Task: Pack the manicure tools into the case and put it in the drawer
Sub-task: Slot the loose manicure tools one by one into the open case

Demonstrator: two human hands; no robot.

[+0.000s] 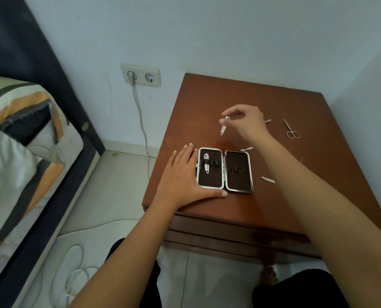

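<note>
An open manicure case [225, 170] with a dark lining and silver rim lies flat on the brown bedside table [273, 201]. One nail clipper [206, 165] sits strapped in its left half. My left hand [182, 176] rests flat beside the case's left edge, thumb along its front. My right hand [245, 122] hovers behind the case and pinches a second small nail clipper [223, 127] that hangs from the fingertips. Small scissors [291, 129] lie at the back right. Thin metal tools lie loose: one [247, 149] behind the case, one [268, 179] to its right, one [267, 121] partly hidden behind my right hand.
The table's drawer fronts [229, 236] show shut below the front edge. A bed with a striped pillow [18, 134] stands at the left. A wall socket [141, 74] with a cable hanging down is behind the table's left side. My knees are below.
</note>
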